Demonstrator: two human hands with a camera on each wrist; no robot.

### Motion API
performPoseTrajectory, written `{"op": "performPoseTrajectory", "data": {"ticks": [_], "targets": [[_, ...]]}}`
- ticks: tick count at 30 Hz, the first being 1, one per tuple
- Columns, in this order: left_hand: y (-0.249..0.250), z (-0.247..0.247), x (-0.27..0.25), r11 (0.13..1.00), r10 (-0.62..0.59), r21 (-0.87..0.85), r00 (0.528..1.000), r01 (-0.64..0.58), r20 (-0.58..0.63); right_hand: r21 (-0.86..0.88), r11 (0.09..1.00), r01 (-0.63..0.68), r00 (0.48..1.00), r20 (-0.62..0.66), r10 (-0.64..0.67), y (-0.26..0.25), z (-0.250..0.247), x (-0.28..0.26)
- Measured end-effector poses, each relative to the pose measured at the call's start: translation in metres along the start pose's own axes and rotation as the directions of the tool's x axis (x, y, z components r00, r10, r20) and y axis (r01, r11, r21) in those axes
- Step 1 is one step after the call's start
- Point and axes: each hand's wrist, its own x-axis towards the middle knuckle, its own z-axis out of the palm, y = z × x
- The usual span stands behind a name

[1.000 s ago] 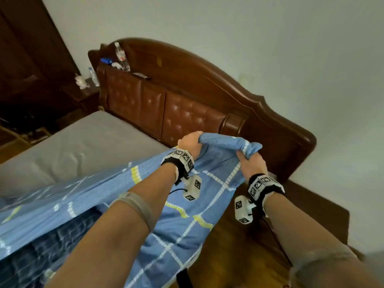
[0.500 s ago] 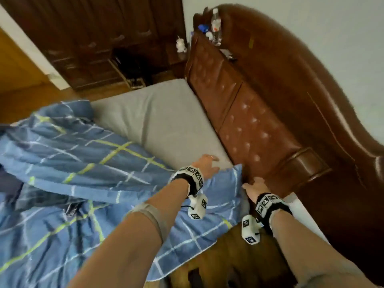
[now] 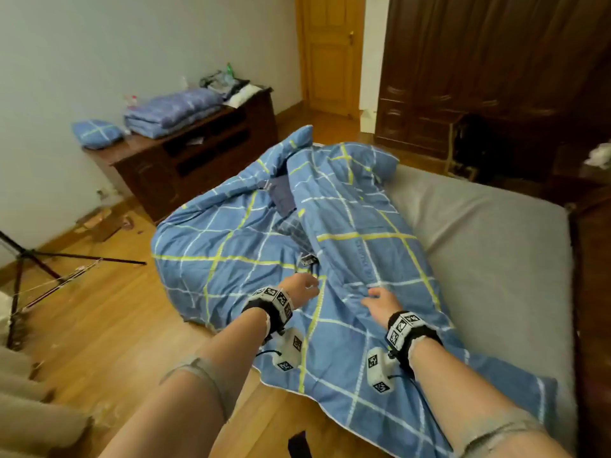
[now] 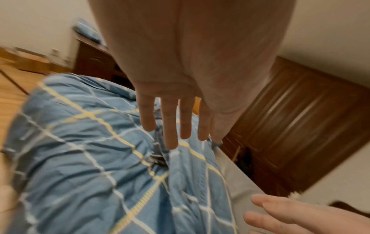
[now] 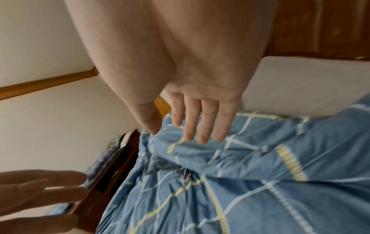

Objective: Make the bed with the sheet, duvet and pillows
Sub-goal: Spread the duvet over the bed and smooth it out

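A blue checked sheet [image 3: 297,233] lies bunched across the left half of the grey mattress [image 3: 496,246], with one corner spread flat near me. My left hand [image 3: 302,287] hovers over the sheet with its fingers [image 4: 170,126] straight and spread, holding nothing. My right hand [image 3: 380,300] reaches over a raised fold of the sheet [image 5: 240,166], fingers [image 5: 200,126] also straight and empty. A blue pillow [image 3: 97,133] and a folded blue duvet [image 3: 172,112] sit on the dark wooden cabinet [image 3: 198,150] by the far wall.
A black tripod [image 3: 36,259] stands on the wooden floor [image 3: 109,309] at left. A dark wardrobe [image 3: 479,77] lines the far right wall, beside an orange door [image 3: 329,51]. Cardboard scraps [image 3: 99,223] lie near the cabinet. Beige steps [image 3: 29,408] sit at lower left.
Both hands have let go of the sheet corner they held at the headboard. My view has swung from the headboard toward the foot of the bed and the cabinet.
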Motion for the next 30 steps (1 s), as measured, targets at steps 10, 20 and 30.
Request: {"op": "performPoseTrajectory", "data": {"ticks": [10, 20, 30], "targets": [[-0.261, -0.145, -0.088, 0.982, -0.159, -0.119, 0.981, 0.145, -0.11, -0.153, 0.967, 0.203, 0.961, 0.219, -0.167, -0.193, 0.233, -0.035], [-0.427, -0.261, -0.045, 0.966, -0.187, -0.208, 0.972, 0.155, -0.142, -0.291, 0.926, 0.241, 0.945, 0.286, -0.156, -0.331, 0.36, 0.036], [-0.623, -0.415, 0.053, 0.882, -0.428, -0.291, 0.889, 0.37, -0.166, -0.242, 0.875, 0.419, 0.82, 0.515, -0.25, -0.539, 0.568, 0.193]]}}
